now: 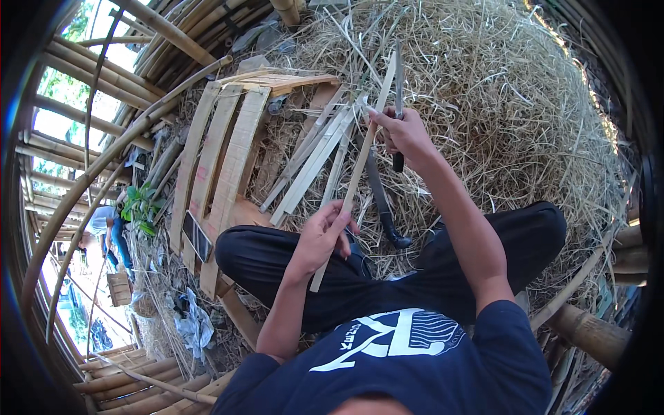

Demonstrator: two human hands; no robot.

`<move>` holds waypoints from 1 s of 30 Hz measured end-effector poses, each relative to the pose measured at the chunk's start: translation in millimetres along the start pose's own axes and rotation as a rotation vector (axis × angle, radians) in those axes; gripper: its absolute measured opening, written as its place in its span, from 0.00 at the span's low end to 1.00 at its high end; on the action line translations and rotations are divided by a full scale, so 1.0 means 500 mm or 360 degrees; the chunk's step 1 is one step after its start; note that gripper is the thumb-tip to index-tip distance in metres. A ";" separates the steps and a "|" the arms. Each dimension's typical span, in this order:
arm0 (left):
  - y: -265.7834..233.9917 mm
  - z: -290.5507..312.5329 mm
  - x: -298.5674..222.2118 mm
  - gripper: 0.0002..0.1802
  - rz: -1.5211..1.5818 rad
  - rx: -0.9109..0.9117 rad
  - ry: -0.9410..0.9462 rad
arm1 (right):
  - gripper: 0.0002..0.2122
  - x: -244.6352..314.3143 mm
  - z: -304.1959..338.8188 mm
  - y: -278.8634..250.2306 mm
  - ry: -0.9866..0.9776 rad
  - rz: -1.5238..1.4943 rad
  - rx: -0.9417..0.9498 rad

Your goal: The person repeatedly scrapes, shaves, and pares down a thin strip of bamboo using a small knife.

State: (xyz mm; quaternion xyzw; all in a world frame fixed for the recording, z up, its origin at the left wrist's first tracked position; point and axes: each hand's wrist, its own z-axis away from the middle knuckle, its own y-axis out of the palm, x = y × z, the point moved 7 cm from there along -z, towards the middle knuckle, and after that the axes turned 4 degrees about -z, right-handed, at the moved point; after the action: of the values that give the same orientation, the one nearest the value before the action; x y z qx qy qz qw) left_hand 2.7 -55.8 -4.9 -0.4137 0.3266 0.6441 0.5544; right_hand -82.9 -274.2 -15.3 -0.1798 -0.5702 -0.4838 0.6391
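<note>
A long, pale bamboo strip [359, 166] slants across in front of me, its lower end over my lap. My left hand [322, 236] is closed round its lower part. Up at the strip's far part, my right hand [408, 135] grips a knife [398, 79] with a dark handle, blade pointing away from me and close beside the strip. The right thumb reaches onto the strip. Below that hand, a second long blade with a curved black handle [388, 221] lies on the straw between my legs. Several split bamboo strips [315, 162] lie left of it.
A slatted wooden crate [220, 149] stands at the left, with a phone [198, 236] on its near side. Dry straw and shavings [484, 104] cover the ground ahead and right. Bamboo poles [131, 124] line the left side; beyond them another person [111, 232] bends down outside.
</note>
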 end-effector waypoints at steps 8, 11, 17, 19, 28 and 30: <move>0.010 -0.077 -0.056 0.13 -0.0112 -0.0249 0.0282 | 0.23 0.119 0.040 0.027 -0.0323 0.1358 -0.0156; -0.008 -0.078 -0.094 0.13 -0.0503 -0.0528 0.0554 | 0.21 0.138 0.085 0.034 -0.0376 0.1791 -0.0100; 0.007 -0.080 -0.122 0.11 -0.0577 -0.0506 0.0569 | 0.16 0.058 0.110 0.051 -0.0475 0.2366 0.0112; 0.011 -0.087 -0.119 0.10 -0.0592 -0.0546 0.0655 | 0.18 0.034 0.116 0.059 -0.0578 0.2353 0.0188; 0.008 -0.089 -0.074 0.10 -0.0560 -0.0631 0.0488 | 0.10 -0.008 0.025 0.027 -0.0667 0.2436 0.0139; -0.005 -0.078 -0.062 0.10 -0.0557 -0.0657 0.0463 | 0.10 -0.019 0.003 0.034 -0.0637 0.2424 0.0153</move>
State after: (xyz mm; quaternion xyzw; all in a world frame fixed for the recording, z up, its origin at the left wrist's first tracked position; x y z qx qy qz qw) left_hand 13.4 -103.6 5.6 -0.6555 0.1886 0.5254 0.5086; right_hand -68.5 -260.9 -17.9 -0.5767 -0.4145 0.1540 0.6870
